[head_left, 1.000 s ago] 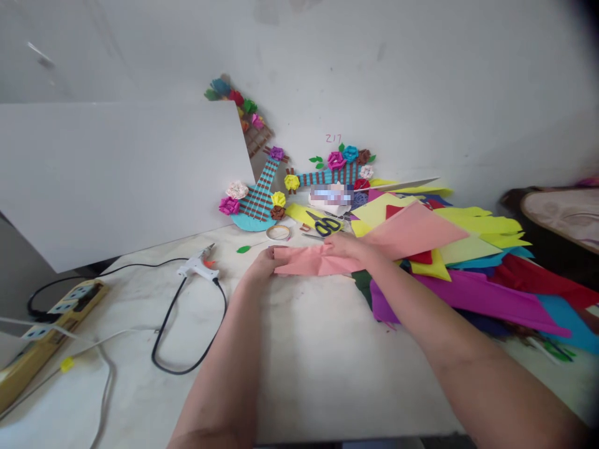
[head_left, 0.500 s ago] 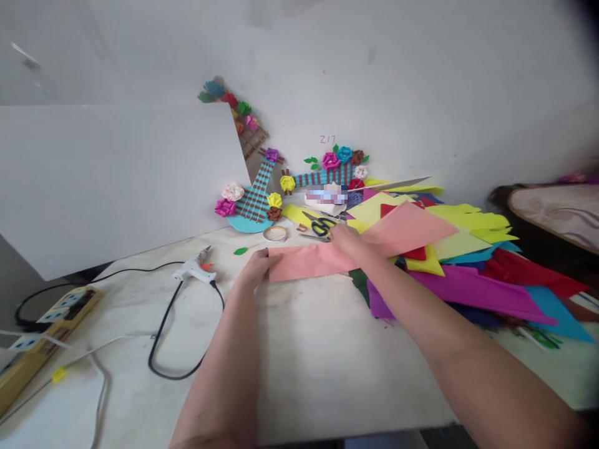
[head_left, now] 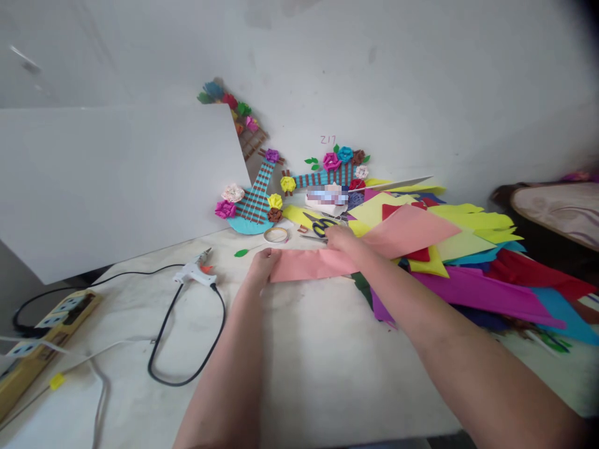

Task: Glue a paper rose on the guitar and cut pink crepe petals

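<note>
A long pink paper sheet (head_left: 309, 263) lies across the white table (head_left: 299, 362), stretching from the table's middle to the pile of coloured papers (head_left: 472, 262) at the right. My left hand (head_left: 261, 267) pinches the sheet's left end. My right hand (head_left: 345, 240) grips the same sheet farther right, near its upper edge. Black-handled scissors (head_left: 322, 226) lie just behind my right hand.
A white glue gun (head_left: 194, 270) with a black cord (head_left: 163, 337) lies left of my hands. A tape roll (head_left: 276, 234), paper guitars with paper flowers (head_left: 255, 202) and a large white board (head_left: 112, 181) stand at the back. A power strip (head_left: 47, 330) is at far left.
My two hands have stretched the pink sheet flatter; its crumpled middle has smoothed out. My right hand moved slightly back toward the scissors.
</note>
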The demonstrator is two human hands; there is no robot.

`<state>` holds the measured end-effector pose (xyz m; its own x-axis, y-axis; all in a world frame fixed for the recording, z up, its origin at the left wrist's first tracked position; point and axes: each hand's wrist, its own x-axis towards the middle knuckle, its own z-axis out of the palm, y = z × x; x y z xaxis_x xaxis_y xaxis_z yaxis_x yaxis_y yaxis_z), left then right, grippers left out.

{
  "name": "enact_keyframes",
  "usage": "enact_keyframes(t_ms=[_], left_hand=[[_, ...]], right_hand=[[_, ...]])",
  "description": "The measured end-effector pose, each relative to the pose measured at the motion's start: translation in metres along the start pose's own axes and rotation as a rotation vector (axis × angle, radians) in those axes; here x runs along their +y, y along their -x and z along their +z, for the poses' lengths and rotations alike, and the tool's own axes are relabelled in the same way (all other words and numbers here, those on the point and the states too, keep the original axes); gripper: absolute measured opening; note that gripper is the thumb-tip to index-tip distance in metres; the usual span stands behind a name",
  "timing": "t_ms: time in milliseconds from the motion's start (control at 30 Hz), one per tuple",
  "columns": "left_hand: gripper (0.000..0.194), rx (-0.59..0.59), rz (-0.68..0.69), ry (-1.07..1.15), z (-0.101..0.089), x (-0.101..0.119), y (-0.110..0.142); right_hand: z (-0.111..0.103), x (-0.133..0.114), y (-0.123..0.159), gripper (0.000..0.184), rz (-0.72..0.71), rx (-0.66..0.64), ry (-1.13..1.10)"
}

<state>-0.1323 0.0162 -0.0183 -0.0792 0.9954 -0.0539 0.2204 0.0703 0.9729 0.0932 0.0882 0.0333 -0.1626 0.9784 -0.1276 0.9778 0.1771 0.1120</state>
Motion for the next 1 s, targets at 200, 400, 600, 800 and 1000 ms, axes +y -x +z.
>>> enact_keyframes(t_ms=[200,400,600,800,1000], left_hand=[[0.026,0.105,0.105,-0.307,0.005,0.000,-0.005],[0.025,0.167,0.162,-0.365,0.010,-0.005,-0.010],[0.027,0.209,0.242,-0.317,0.008,-0.004,-0.010],[0.027,0.269,0.265,-0.300,0.002,0.000,-0.007],[0.027,0.318,0.279,-0.305,0.000,-0.001,-0.008]], right_hand=[[0.001,-0.003,0.004,0.032,-0.083,0.035,0.043],[-0.008,0.003,0.024,0.028,-0.143,0.166,0.074],[-0.016,0.006,0.040,0.034,0.007,0.551,-0.096],[0.000,-0.006,0.061,0.038,0.161,0.693,-0.572],[0.032,-0.016,0.074,0.038,0.123,0.670,-0.606]])
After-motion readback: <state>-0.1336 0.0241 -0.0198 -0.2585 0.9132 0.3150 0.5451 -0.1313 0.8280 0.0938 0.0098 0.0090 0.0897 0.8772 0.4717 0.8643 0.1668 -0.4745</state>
